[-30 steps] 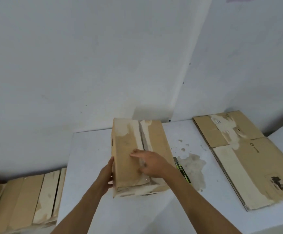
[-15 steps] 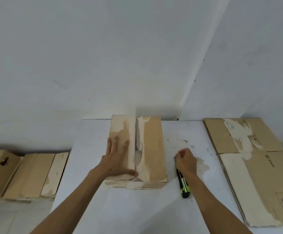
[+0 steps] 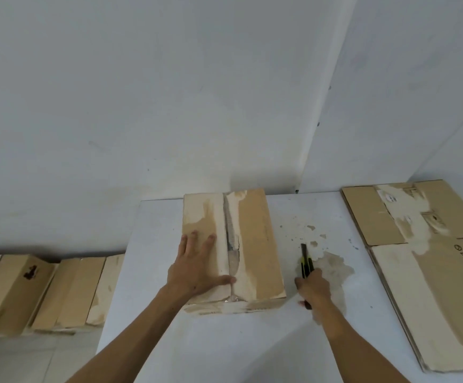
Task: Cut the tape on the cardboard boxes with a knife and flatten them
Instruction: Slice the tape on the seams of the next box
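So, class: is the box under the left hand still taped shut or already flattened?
Still taped shut. The box stands full-height on the table, tape spanning its centre seam.

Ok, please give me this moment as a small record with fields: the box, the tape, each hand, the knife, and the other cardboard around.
box: closed cardboard box standing on the white table
tape: strip of tape along the top seam, looks wrinkled
left hand: left hand lies flat on the box top, left of the seam
right hand: right hand grips the knife
knife: green-black knife beside the box, right of it, tip pointing away
flattened cardboard: flattened cardboard on the table's right side
other boxes: boxes on the floor, left of the table
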{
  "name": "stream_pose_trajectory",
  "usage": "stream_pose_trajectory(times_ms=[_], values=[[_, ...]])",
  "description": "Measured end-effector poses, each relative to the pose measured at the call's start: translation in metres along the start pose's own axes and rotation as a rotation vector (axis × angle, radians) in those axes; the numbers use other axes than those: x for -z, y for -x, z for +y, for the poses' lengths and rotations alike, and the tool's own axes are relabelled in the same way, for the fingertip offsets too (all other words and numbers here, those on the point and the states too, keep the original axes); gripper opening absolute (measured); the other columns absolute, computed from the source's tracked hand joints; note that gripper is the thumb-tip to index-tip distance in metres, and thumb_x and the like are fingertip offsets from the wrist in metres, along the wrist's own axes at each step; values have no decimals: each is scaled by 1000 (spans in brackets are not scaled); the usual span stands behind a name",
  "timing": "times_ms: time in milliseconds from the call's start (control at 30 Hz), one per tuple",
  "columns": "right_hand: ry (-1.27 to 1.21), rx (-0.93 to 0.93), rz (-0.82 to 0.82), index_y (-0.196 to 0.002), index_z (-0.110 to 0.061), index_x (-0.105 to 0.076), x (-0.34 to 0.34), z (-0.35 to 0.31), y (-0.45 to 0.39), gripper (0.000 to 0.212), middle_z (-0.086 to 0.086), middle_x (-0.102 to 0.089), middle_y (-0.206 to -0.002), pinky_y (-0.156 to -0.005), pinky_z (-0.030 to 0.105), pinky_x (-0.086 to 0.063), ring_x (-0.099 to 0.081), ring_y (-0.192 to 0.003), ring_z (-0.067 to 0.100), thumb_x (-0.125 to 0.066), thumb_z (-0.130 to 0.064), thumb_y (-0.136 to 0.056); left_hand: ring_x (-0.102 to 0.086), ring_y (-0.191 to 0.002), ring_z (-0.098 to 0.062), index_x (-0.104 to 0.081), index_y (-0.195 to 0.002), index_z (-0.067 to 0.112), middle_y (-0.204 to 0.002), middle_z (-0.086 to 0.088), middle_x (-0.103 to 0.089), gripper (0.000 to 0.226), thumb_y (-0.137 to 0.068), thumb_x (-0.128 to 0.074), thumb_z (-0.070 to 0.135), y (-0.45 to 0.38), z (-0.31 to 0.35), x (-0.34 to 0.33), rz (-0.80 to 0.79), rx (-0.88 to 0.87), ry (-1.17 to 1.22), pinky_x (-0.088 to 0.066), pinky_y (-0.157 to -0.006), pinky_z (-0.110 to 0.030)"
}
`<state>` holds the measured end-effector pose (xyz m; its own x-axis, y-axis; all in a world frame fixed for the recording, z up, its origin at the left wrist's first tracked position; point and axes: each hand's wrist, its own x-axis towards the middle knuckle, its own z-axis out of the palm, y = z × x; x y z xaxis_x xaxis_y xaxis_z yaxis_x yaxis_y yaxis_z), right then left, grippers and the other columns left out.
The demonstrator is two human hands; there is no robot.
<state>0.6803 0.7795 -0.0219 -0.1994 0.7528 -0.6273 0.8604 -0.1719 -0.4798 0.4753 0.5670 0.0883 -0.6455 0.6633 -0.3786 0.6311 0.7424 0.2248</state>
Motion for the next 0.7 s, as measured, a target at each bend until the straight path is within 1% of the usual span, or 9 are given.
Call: stream_pose_trajectory(times_ms=[67,167,233,300,400,500,567,633,700], values=[[-190,80,62,-130,-10,-42,19,-25,3,41,22,-61,-113,-61,45,-64,-66,-85,35,-60,-10,-93,-5,-152,-32,-9,-159,37,-163,-5,-4,120,-65,-59,94,6,8,-7,56,4,-20,-49,-105,-56],[-151,237,190,-111,-13,-40,44,-63,15,28,19,-63,-98,-64,47,-57,-65,-83,38,-56,-9,-88,-23,-136,-31,-17,-154,32,-147,-5,-22,111,-69,-55,93,12,23,-17,100,-47,-111,-58,-91,-47],[-111,342,252,-108,-15,-40,54,-87,25,23,13,-61,-95,-67,42,-52,-62,-81,34,-57,-17,-93,-30,-130,-29,-26,-148,30,-140,-3,-29,100,-73,-55,90,6,29,-13,109,-81,-140,-56,-85,-43],[-71,444,256,-112,-20,-42,57,-107,36,23,7,-61,-93,-70,41,-51,-60,-82,30,-56,-34,-99,-41,-125,-26,-37,-139,26,-135,-1,-37,89,-77,-56,87,-11,30,-1,131,-69,-116,-54,-86,-43],[23,552,220,-113,-29,-48,50,-127,54,25,3,-63,-88,-69,39,-50,-61,-78,25,-40,-52,-106,-37,-134,-31,-38,-143,22,-145,-8,-36,91,-79,-57,84,-53,18,21,150,-38,-122,-43,-103,-50],[67,626,120,-103,-28,-48,36,-134,66,22,4,-63,-82,-63,41,-53,-64,-72,24,-37,-46,-108,-12,-154,-35,-20,-160,25,-167,-10,-11,113,-75,-60,86,-91,1,37,98,-28,-67,-23,-121,-55],[87,611,9,-100,-24,-47,28,-135,71,17,7,-64,-85,-66,45,-57,-66,-73,26,-39,-37,-106,-18,-151,-35,-13,-163,28,-165,-8,-21,119,-71,-63,87,-107,-7,45,34,-39,-3,-31,-117,-57],[114,601,-78,-108,-23,-47,23,-135,73,12,11,-64,-89,-71,50,-62,-68,-77,31,-39,-31,-103,-31,-141,-33,-18,-160,32,-152,-5,-37,117,-68,-62,91,-111,-9,48,29,-48,-16,-41,-107,-56],[155,612,-112,-114,-25,-44,20,-137,74,13,9,-63,-88,-71,47,-59,-66,-76,30,-37,-28,-103,-35,-136,-31,-26,-155,35,-145,-3,-42,109,-68,-57,93,-107,-7,44,37,-43,-66,-40,-103,-57]])
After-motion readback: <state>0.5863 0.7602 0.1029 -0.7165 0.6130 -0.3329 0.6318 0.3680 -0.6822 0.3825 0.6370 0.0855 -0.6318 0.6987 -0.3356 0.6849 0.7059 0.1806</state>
